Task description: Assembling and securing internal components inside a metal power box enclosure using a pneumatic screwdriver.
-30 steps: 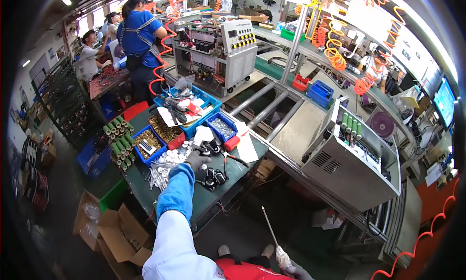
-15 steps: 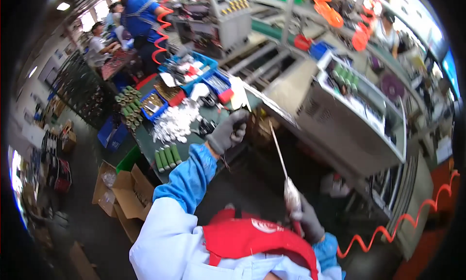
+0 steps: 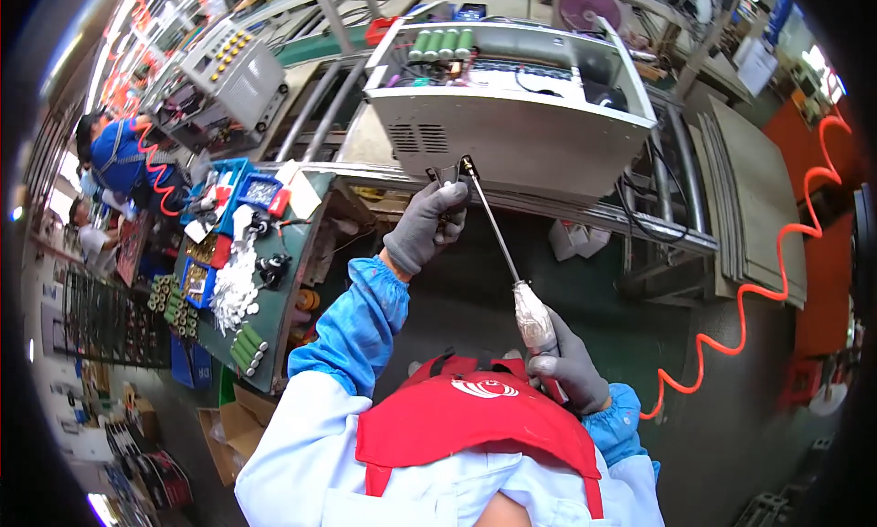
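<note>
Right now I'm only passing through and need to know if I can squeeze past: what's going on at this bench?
A person in grey gloves is working at the front edge of an open white metal cabinet. The left hand pinches a small dark part against that edge. The right hand grips a long screwdriver, whose tip meets the dark part. A green bench with parts bins stands to the left.
</note>
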Demonstrator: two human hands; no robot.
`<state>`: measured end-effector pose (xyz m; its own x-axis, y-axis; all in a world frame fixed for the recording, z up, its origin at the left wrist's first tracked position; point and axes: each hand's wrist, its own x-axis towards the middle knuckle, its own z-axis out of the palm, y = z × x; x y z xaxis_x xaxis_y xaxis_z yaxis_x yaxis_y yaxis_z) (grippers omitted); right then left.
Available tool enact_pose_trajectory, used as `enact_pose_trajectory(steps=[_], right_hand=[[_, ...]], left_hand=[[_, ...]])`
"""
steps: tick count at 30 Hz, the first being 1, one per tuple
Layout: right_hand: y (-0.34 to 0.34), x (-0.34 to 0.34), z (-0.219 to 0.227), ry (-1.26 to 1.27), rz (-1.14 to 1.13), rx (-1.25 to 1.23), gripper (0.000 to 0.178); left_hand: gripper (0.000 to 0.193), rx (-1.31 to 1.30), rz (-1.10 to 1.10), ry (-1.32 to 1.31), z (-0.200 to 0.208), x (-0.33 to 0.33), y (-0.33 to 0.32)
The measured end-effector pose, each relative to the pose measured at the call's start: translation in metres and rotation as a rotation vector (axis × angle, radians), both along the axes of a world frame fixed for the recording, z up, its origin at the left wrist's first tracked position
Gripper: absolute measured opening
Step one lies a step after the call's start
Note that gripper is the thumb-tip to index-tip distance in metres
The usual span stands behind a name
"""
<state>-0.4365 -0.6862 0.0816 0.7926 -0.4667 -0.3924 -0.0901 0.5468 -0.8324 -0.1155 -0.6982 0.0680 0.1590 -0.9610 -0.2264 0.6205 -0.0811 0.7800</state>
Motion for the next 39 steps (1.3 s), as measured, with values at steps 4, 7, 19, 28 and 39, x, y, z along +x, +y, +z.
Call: enact_pose_trajectory(steps=[4, 7, 19, 28, 39], right_hand=[[-0.009, -0.024, -0.006, -0.008, -0.085, 0.034, 0.093], [-0.015, -0.039, -0.016, -0.064, -0.146, 0.121, 0.087], [-0.080, -0.071, -0.003, -0.071, -0.501, 0.035, 0.071], [-0.132, -0.074, -0.009, -0.002, -0.479, -0.055, 0.061], [-0.142, -0.093, -0.009, -0.223, -0.417, 0.293, 0.036]], left_hand=[[0.028, 0.040, -0.053, -0.358, 0.014, -0.034, -0.035], [0.035, 0.083, -0.102, -0.647, -0.001, -0.049, -0.064], [0.026, -0.125, -0.133, -0.277, -0.017, -0.160, -0.218], [0.030, -0.025, -0.016, -0.388, -0.020, -0.168, -0.266], [0.032, 0.021, 0.060, -0.421, -0.026, -0.177, -0.271]])
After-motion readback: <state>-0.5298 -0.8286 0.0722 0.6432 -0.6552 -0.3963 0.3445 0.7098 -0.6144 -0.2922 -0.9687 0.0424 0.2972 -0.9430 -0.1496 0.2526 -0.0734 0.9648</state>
